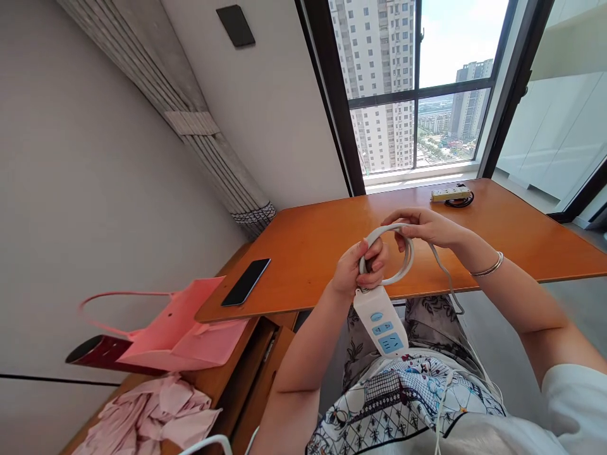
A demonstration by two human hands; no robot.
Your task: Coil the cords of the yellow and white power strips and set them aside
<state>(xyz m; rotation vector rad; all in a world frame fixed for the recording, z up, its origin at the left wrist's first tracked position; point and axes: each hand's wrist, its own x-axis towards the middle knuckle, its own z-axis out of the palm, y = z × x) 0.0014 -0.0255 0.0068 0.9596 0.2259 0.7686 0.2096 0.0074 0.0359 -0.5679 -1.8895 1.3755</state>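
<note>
My left hand is closed around the top end of a white power strip with blue sockets, which hangs down over my lap, and also pinches its white cable. That cable forms a loop between my hands. My right hand is closed on the upper part of the loop, just right of the left hand. The rest of the cable trails down past my right forearm to my lap. Both hands hover above the near edge of the orange wooden table.
A second power strip with a coiled black cord lies at the table's far edge by the window. A black phone lies on the left corner. A pink paper bag and crumpled pink paper rest on a lower wooden unit at left.
</note>
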